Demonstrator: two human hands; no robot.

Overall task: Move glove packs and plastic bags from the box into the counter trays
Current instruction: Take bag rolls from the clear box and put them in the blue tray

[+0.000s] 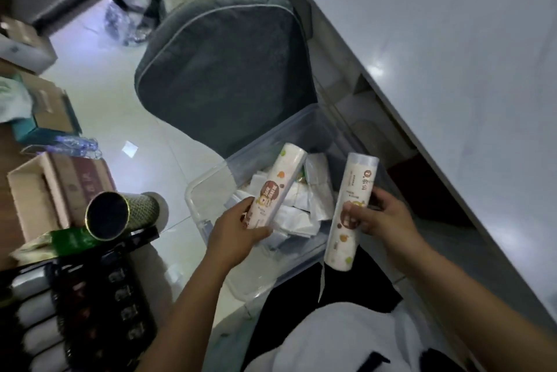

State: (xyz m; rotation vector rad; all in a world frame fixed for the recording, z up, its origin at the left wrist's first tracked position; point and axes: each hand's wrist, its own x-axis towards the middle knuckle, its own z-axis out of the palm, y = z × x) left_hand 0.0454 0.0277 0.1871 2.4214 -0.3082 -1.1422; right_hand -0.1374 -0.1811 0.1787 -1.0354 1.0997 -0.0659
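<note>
— What are the hands doing right now?

— Both are holding something. The left hand (238, 233) is gripping a printed roll (280, 184) by its lower end, fingers and thumb wrapping round it. The right hand (382, 218) is clasping a second roll (352, 187) near its middle, fingers curling over the front.

— And where are those rolls sitting, going by the clear box (265, 275)?

— The first is hanging tilted above the box's left half, its top leaning toward the far wall. The second is standing almost upright over the box's right edge, its bottom end reaching past the near rim. The two rolls are staying apart, not touching.

— Is anything lying inside the box?

— White packs (301, 215) are lying jumbled on its floor, under both rolls. The blur is hiding which are gloves and which are bags.

— What is surrounding the box?

— A grey chair (223, 70) is standing just beyond it. The pale counter (452, 40) is running along its right side. To its left, an open can (120, 215) is lying on its side near a cardboard carton (39, 190).
</note>
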